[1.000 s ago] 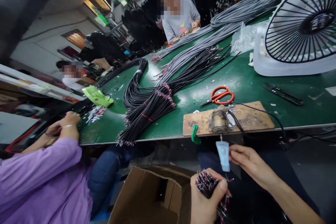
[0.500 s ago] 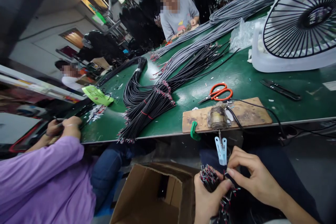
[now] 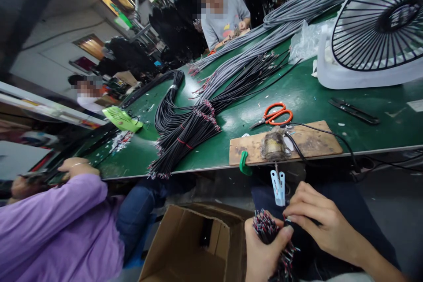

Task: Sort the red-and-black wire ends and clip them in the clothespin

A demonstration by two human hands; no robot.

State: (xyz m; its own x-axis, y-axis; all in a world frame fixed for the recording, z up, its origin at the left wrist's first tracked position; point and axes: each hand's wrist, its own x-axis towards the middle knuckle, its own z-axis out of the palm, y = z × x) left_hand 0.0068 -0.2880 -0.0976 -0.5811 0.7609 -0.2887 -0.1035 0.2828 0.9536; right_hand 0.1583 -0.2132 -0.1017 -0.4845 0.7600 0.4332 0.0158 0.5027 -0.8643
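Note:
My left hand (image 3: pixel 262 249) is wrapped round a thick bundle of black cables (image 3: pixel 265 225) whose red and white wire ends stick up. Close beside it, my right hand (image 3: pixel 319 216) is closed in a pinch on thin wire ends (image 3: pixel 286 218) of one cable. Just above my fingers, a light blue clothespin (image 3: pixel 278 188) hangs on the shaft of a small motor (image 3: pixel 275 146). The motor sits on a wooden board (image 3: pixel 315 143) at the table edge. Lower parts of the bundle are partly hidden by my left hand.
Orange-handled scissors (image 3: pixel 277 114) and black snips (image 3: pixel 353 111) lie on the green table (image 3: pixel 241 116). Black cables (image 3: pixel 185 128), grey cables (image 3: pixel 257 48) and a fan (image 3: pixel 396 22) are there too. An open cardboard box (image 3: pixel 185 246) stands below; a purple-sleeved person (image 3: pixel 66 224) sits at left.
My right hand has drawn slightly back, its fingertips now at the wire ends beside my left thumb. At left, the purple-sleeved person's hands have moved lower and farther apart.

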